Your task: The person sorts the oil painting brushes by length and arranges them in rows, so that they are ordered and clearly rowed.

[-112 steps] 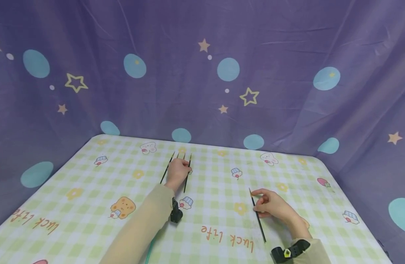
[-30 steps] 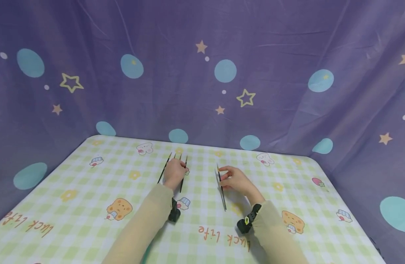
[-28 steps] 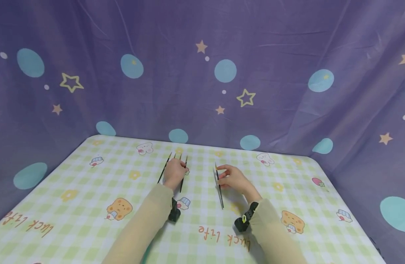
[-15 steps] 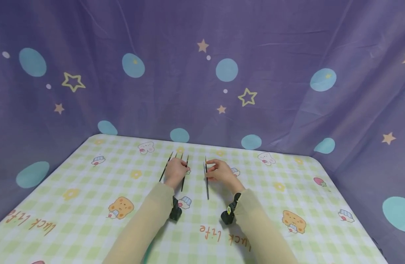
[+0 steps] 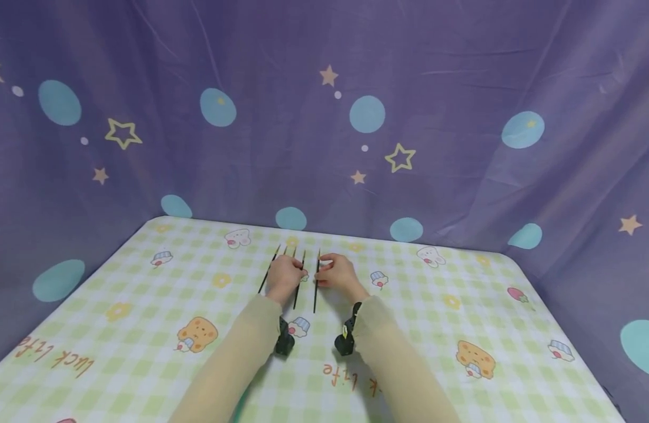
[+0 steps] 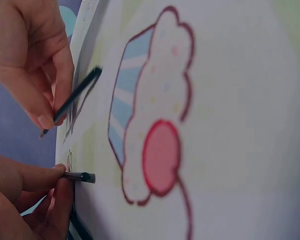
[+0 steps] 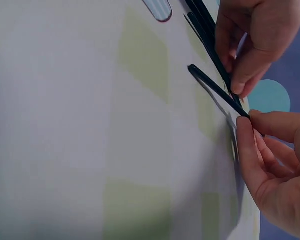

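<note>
In the head view my right hand (image 5: pixel 339 276) pinches a thin dark paintbrush (image 5: pixel 315 301) between thumb and fingers, bristles pointing away. In the right wrist view this paintbrush (image 7: pixel 210 82) slants over the cloth with its shadow beside it. Close on its left, my left hand (image 5: pixel 284 276) pinches the rightmost paintbrush (image 5: pixel 295 298) of a row, seen almost end-on as a short paintbrush handle (image 6: pixel 81 177) in the left wrist view. Another paintbrush (image 5: pixel 264 278) lies at the row's left side. Between them only brush tips (image 5: pixel 294 251) show; my left hand covers their handles.
A checked tablecloth (image 5: pixel 409 329) with cartoon prints covers the table. Behind it hangs a purple curtain (image 5: pixel 282 158) with stars and blue ovals. A teal cord (image 5: pixel 241 405) runs beneath my left sleeve at the front.
My right hand has carried its paintbrush from the right part of the table leftward and away from me, up beside the row. My left hand has stayed over the row.
</note>
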The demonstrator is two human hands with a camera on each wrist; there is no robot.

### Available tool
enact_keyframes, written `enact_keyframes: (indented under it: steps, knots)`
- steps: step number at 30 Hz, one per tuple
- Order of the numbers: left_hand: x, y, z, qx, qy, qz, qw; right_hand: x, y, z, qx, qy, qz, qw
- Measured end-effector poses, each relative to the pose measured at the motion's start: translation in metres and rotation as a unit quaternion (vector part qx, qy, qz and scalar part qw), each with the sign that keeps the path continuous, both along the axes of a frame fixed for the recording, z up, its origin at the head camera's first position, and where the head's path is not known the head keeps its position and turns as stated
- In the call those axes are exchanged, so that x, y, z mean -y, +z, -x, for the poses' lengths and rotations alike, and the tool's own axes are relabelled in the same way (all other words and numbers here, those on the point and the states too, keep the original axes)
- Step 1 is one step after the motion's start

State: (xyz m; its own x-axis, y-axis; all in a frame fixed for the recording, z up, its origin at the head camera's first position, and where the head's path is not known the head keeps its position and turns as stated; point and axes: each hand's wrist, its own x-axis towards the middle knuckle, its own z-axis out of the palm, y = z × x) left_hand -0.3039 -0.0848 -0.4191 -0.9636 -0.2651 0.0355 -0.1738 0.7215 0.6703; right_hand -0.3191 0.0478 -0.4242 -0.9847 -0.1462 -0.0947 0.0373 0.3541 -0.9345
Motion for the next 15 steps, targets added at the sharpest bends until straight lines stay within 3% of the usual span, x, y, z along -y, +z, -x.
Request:
enact_keyframes:
  steps: [15]
  knots:
    - [-0.001,0.001,0.000,0.008,0.002,0.004,1.0000,0.012,-0.009,0.002,-0.010,-0.031,-0.020,0.9993]
